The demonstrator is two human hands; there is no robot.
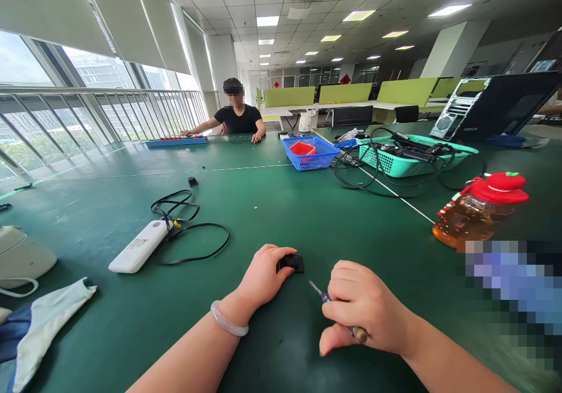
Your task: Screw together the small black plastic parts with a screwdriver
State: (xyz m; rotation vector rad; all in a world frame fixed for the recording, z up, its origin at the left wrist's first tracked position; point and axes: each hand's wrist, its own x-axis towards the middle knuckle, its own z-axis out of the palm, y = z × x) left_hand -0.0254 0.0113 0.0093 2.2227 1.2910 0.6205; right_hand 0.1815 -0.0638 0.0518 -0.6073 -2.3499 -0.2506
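Fingers of my left hand close around a small black rectangular part lying on the green tabletop. A pale bangle circles that wrist. Just to the right, my right hand grips a slim screwdriver. Its pointed metal tip faces up and left, a short gap away from the black part, and its brass-coloured end sticks out below my fingers. My right thumb is stretched out beside the handle. The underside of the black part is hidden.
To the left lie a white power bank with a black cable and a cloth. Farther back stand a blue basket, a green basket and a computer case. A red-lidded bottle stands right. Another person sits opposite.
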